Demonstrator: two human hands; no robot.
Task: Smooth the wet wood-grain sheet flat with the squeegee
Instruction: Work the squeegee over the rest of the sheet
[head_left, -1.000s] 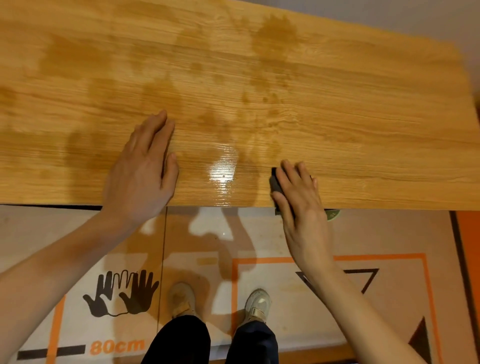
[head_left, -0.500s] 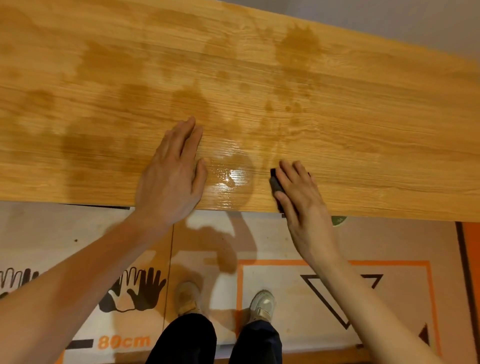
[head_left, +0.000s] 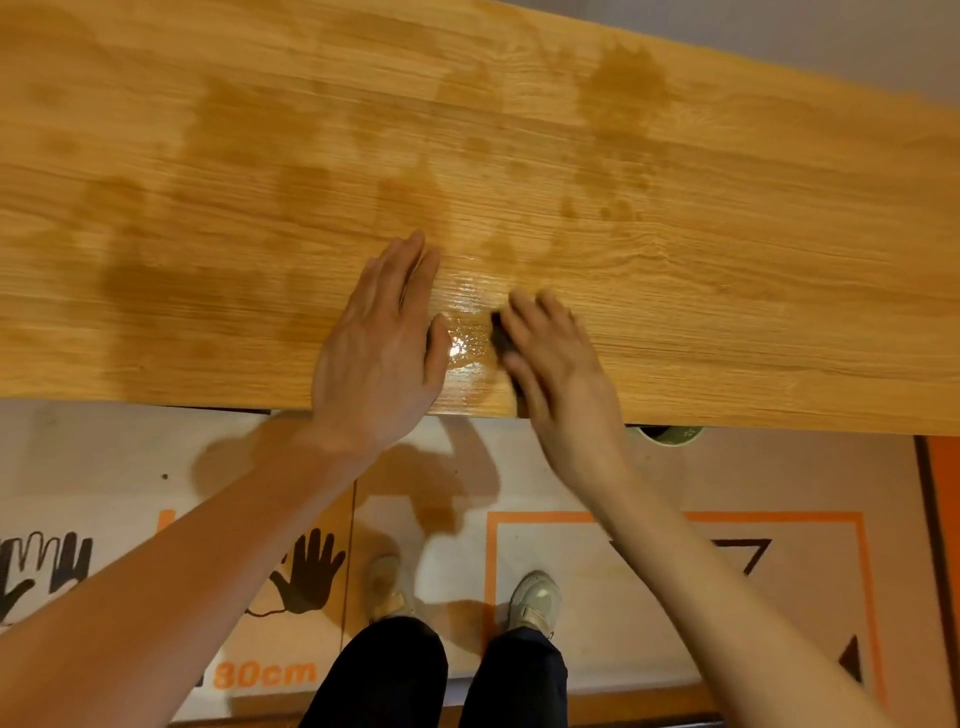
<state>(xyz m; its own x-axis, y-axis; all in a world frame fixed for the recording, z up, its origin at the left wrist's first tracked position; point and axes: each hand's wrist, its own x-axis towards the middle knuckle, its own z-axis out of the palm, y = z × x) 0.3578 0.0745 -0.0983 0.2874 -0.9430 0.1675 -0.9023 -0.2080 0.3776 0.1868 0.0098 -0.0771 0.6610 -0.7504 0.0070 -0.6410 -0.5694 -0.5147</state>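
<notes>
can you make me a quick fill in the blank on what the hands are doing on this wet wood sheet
1. The left hand presses ____ on the wood-grain sheet, fingers straight.
2. The right hand holds a dark ____ against the sheet.
3. The glossy wet patch lies ____ the two hands.
4. On the floor mat below, orange print reads ____.

Missing words: flat; squeegee; between; 80cm
</notes>
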